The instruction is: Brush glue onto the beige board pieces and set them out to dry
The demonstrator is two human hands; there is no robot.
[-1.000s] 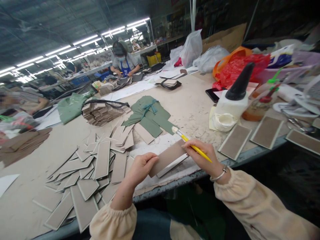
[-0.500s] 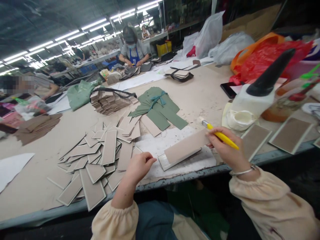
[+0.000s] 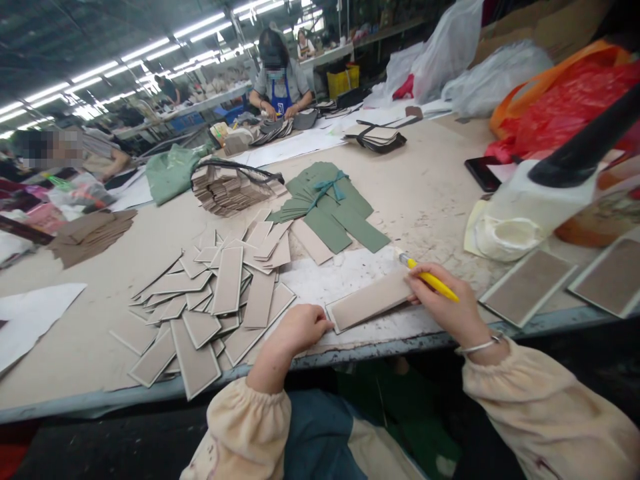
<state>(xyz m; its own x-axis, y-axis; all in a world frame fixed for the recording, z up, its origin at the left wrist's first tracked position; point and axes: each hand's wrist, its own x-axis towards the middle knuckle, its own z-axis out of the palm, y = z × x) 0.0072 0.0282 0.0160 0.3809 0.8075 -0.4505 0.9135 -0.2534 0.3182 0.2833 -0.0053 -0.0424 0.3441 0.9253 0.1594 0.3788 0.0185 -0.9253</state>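
Note:
My right hand [image 3: 445, 300] holds a yellow-handled brush [image 3: 438, 285], its pale bristles pointing up and left. The same hand's fingers grip the raised right end of a flat beige rectangular panel [image 3: 370, 299]. Beneath that beige piece lies a backing with a pale border, mostly hidden. At the panel's left end my left hand [image 3: 303, 328] is closed, thumb and fingertips together at the corner. A white paper sheet [image 3: 345, 270] lies under the work. Left of my left hand is a loose heap of pale-edged beige panels [image 3: 227, 280].
Tied green pieces [image 3: 325, 227] and a strapped beige bundle [image 3: 235, 190] lie beyond the sheet. On the right stand a white container with a black spout [image 3: 555, 193], a phone [image 3: 483, 173] and bordered panels [image 3: 530, 285]. A co-worker [image 3: 280, 87] sits across the table.
The beige piece's left end has come down over the pale strip at the backing's left end. My left hand has moved right to that corner. The camera view has shifted slightly.

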